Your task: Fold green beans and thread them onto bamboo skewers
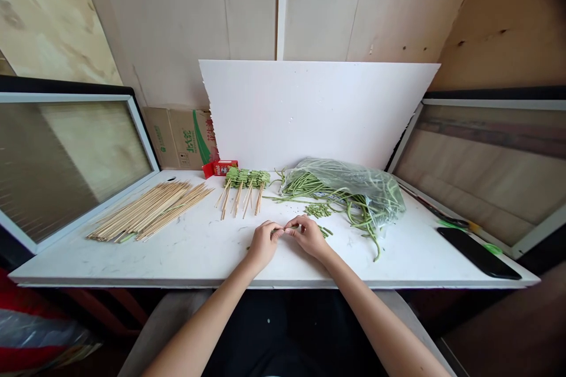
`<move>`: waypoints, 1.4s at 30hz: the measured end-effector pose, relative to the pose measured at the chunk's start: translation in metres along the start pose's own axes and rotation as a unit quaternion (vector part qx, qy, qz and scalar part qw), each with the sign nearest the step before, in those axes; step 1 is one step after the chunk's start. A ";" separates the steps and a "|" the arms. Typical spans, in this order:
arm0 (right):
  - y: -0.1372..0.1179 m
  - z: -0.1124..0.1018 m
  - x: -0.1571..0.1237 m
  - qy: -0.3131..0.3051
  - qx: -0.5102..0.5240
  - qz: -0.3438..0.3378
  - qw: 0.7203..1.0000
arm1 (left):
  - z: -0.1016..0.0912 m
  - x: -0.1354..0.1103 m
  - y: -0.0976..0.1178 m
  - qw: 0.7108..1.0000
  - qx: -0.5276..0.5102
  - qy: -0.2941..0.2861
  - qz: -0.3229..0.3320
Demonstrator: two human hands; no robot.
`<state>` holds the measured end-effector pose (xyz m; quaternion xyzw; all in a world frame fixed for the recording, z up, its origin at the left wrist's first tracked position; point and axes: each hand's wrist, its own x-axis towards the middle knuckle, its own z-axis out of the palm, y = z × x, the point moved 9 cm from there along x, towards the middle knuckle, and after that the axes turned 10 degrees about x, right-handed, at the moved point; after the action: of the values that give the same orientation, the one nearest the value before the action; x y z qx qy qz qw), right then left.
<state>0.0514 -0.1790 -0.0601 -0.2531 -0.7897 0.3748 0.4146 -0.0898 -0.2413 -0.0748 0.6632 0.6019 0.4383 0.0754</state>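
Pinching bean pc point(295, 226) btwn L hand point(264, 244) & R hand point(311, 238) fingertips.

A black phone point(480, 252) lies near the right front corner of the bench point(177, 265), something bright green point(492, 249) showing beside it. A white board point(318, 112) stands along the back edge. Near the back left corner are a cardboard box point(177, 136) and a small red box point(225, 166). Framed panes point(75, 153) flank the left and right edges.
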 end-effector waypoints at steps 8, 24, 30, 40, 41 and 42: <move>-0.008 0.012 -0.007 -0.039 0.004 -0.009 0.999 | 0.013 -0.004 -0.007 0.997 -0.055 -0.056 -0.019; 0.021 -0.071 0.000 0.142 -0.158 0.011 0.977 | 0.006 -0.002 -0.015 0.998 -0.056 -0.015 -0.026; 0.049 -0.115 -0.007 0.146 -0.337 0.095 0.925 | 0.002 -0.003 -0.015 0.999 -0.026 0.020 -0.014; 0.036 -0.098 -0.002 0.129 -0.318 0.074 0.936 | -0.006 -0.002 -0.014 0.996 -0.031 0.087 0.020; 0.025 -0.088 0.000 0.126 -0.289 0.038 0.948 | -0.007 -0.002 -0.014 0.995 -0.031 0.090 0.018; 0.015 -0.076 0.002 0.112 -0.252 0.002 0.961 | -0.007 -0.002 -0.015 0.995 -0.032 0.092 0.015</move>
<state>0.1157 -0.1402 -0.0429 -0.3908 -0.8068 0.1339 0.4223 -0.1053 -0.2422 -0.0806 0.6262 0.5820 0.5177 0.0339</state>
